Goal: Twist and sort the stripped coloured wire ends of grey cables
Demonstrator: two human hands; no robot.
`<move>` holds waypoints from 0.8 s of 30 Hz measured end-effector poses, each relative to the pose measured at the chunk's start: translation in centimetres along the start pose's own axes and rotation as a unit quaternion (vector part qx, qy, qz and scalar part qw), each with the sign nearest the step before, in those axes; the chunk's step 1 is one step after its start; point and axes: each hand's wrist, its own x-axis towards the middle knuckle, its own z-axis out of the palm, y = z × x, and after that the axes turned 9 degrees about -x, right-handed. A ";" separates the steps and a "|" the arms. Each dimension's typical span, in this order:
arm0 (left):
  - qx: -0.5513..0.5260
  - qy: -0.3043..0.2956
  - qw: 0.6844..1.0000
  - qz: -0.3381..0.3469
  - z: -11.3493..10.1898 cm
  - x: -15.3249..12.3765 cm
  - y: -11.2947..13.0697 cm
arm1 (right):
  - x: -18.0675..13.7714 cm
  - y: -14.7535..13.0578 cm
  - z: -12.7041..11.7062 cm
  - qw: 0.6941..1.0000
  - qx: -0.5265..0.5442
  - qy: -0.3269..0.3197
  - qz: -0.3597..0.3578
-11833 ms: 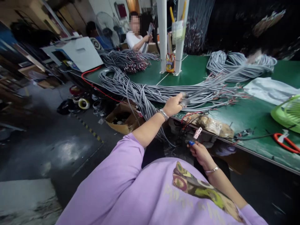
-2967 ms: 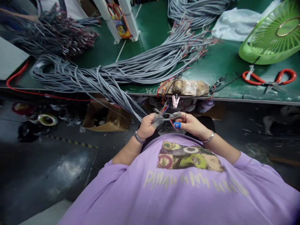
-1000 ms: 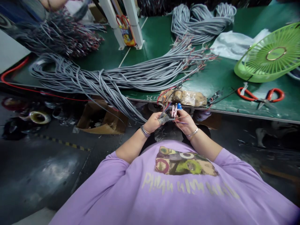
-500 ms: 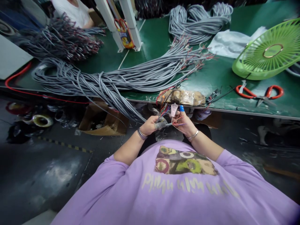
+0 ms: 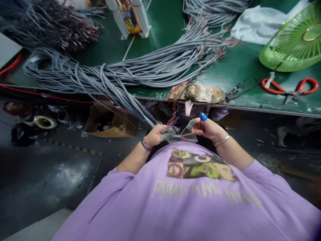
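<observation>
My left hand is closed around the end of a grey cable, its thumb wrapped in grey covering. Thin coloured wires fan out of that cable's stripped end toward my right hand. My right hand pinches a thin pale strand drawn up from the cable end. One fingertip wears a blue cover and another a grey wrap. Just beyond my left fingers, more stripped wires stick up. The cable runs back to a grey cable bundle on the green table.
A taped brown block lies along the table edge, a pale pink piece hanging before it. Red-handled scissors and a green fan are at the right. Below stands an open cardboard box.
My right hand has moved right, away from my left, drawing the thin strand out from the cable end. The view has tipped downward a little. My left hand keeps its hold.
</observation>
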 end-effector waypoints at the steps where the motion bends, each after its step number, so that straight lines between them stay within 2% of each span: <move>1: -0.001 -0.004 1.000 -0.001 0.0 0.0 -0.1 | -0.4 -0.3 -0.1 1.000 -0.025 -0.010 -0.005; 6: 0.004 -0.003 1.000 -0.016 -0.1 0.3 -0.4 | -1.8 -1.8 0.5 0.992 -0.121 -0.041 -0.019; 12: 0.013 -0.029 0.999 -0.031 0.0 0.6 -0.4 | -0.9 -2.1 1.9 0.989 -0.146 0.001 -0.006; 16: 0.011 -0.028 0.999 -0.033 0.1 0.6 -0.1 | 0.0 -1.8 3.4 0.984 -0.152 0.071 -0.058; 19: 0.001 -0.020 0.999 -0.029 0.0 0.6 0.1 | 0.6 -1.0 3.7 0.977 -0.141 0.128 -0.094; 24: -0.026 0.033 0.999 0.018 -0.3 0.8 0.2 | 1.5 0.2 1.7 0.976 -0.016 0.214 -0.035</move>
